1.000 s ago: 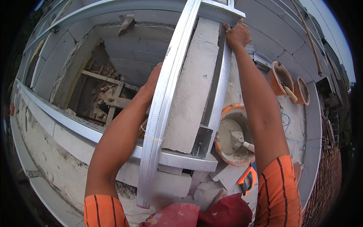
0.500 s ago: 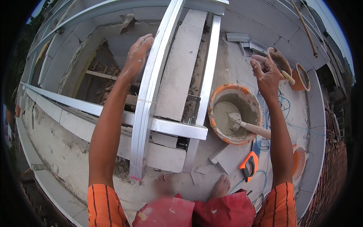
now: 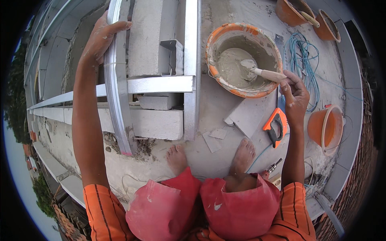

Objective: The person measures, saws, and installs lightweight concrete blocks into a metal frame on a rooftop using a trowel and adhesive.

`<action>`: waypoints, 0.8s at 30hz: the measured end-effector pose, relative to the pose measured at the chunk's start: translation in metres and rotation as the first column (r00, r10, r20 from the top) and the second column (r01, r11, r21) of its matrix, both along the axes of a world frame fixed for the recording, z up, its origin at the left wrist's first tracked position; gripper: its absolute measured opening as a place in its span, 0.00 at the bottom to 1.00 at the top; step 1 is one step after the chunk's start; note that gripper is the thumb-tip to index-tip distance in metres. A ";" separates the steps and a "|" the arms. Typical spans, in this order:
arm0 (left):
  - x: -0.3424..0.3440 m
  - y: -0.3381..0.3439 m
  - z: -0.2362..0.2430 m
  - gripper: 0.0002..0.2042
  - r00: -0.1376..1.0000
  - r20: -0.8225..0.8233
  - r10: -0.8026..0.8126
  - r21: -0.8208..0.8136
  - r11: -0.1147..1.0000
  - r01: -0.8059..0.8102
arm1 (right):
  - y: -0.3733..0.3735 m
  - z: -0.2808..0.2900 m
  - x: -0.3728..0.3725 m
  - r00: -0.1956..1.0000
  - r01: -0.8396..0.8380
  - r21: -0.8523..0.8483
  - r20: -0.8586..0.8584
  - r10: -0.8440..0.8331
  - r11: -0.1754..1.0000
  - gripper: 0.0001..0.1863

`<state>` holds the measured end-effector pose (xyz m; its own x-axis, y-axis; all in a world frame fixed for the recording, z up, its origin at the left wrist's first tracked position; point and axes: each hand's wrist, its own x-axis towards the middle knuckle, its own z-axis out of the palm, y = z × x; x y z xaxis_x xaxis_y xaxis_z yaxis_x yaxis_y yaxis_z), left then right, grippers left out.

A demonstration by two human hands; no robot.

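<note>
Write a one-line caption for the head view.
Left hand grips a metal rail; right hand holds the trowel in the mortar bucket.

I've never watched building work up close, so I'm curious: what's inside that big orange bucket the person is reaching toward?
The big orange bucket holds grey wet mortar, with a trowel lying blade-down in it. The right hand grips the trowel's wooden handle. The bucket's bottom is covered by mortar, so its depth cannot be seen.
</note>
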<state>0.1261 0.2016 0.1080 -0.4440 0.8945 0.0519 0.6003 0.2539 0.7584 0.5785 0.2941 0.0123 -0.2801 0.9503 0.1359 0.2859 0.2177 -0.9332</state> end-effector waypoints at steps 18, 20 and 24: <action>0.014 0.010 0.007 0.41 0.988 0.091 0.128 -0.017 0.992 -0.127 | -0.121 -0.092 -0.009 0.678 -0.549 0.140 0.650 0.341 0.824 0.22; 0.016 0.010 0.011 0.41 0.988 0.073 0.137 -0.017 0.991 -0.136 | -0.117 -0.106 -0.017 0.604 -0.640 0.152 0.706 0.371 0.753 0.21; 0.016 0.012 0.010 0.41 0.990 0.029 0.137 -0.045 0.990 -0.135 | -0.096 -0.130 -0.023 0.516 -0.754 0.181 0.758 0.399 0.631 0.19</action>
<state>0.1417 0.2131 0.1177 -0.5624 0.8269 -0.0015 0.5337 0.3644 0.7631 0.5552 0.1984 -0.1175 -0.9163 0.3978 0.0451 0.3625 0.8723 -0.3283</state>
